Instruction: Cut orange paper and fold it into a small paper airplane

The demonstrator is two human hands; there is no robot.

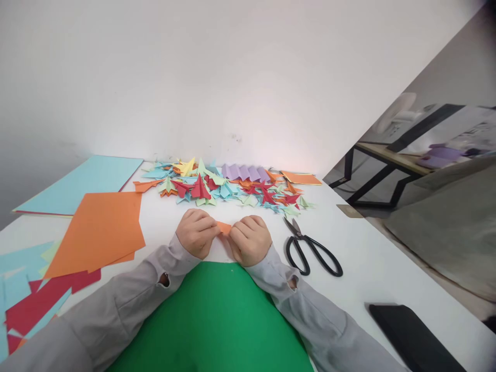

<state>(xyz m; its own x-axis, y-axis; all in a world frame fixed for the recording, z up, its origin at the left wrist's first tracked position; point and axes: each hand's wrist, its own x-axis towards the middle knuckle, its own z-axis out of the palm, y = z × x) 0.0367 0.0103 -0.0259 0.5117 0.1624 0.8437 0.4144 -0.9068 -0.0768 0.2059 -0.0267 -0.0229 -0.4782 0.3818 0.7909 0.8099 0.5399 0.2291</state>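
Observation:
A small orange piece of paper (224, 228) is pinched between both hands at the middle of the table; most of it is hidden by the fingers. My left hand (197, 233) is closed on its left end, and my right hand (251, 239) grips the right end. Just beyond the hands lies a pile of small folded paper shapes (200, 188) in red, orange, yellow, blue and green. Black-handled scissors (306, 248) rest to the right of my right hand, blades slightly apart. Under my forearms is a green sheet (217, 315).
Orange sheets (101, 227) and large blue sheets (85, 181) lie at left, with red and blue scraps (39, 305) nearer me. A purple pleated paper strip (245, 172) and an orange stack (302, 178) sit by the wall. A black flat object (414, 336) lies front right.

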